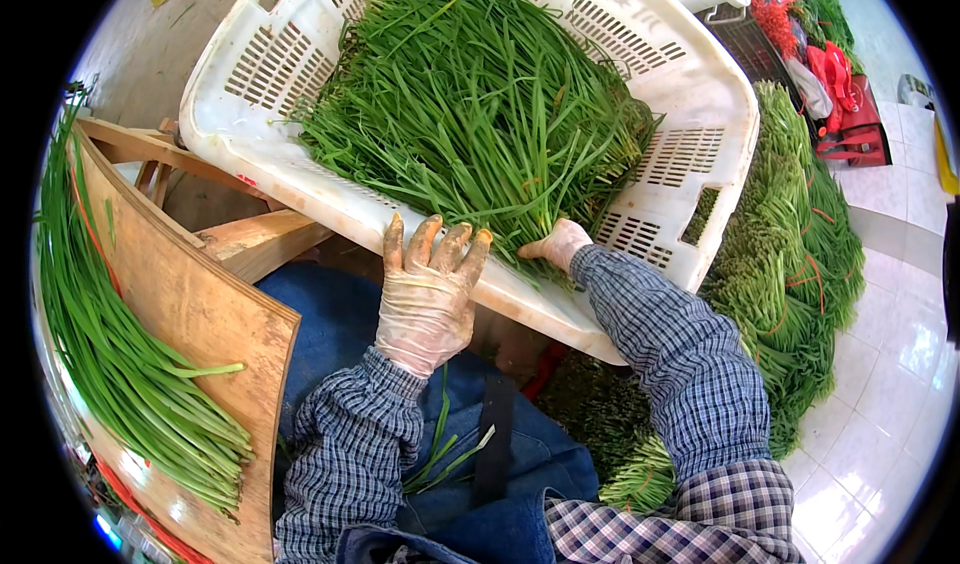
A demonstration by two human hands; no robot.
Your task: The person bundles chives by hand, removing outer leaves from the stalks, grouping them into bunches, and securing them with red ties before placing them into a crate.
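A white plastic crate (720,94) with slotted walls stands tilted before me, heaped with loose green garlic chives (470,94). My left hand (430,284), in a thin pale glove with bare, soiled fingertips, lies over the crate's near rim. Its fingers are stretched out and apart, with nothing held. Inside the near right part of the crate, my right hand (560,245) is closed on chives at the edge of the heap. One finger or the thumb shows on top of the stalks; the leaves hide the others.
At left, a bundle of chives (150,364) lies on a curved wooden board (200,254) with a wooden frame behind it. Tied bunches (790,264) are stacked along the right side. Beyond stand a red bag (855,124) and tiled floor (890,314). Loose stalks (440,454) rest on my lap.
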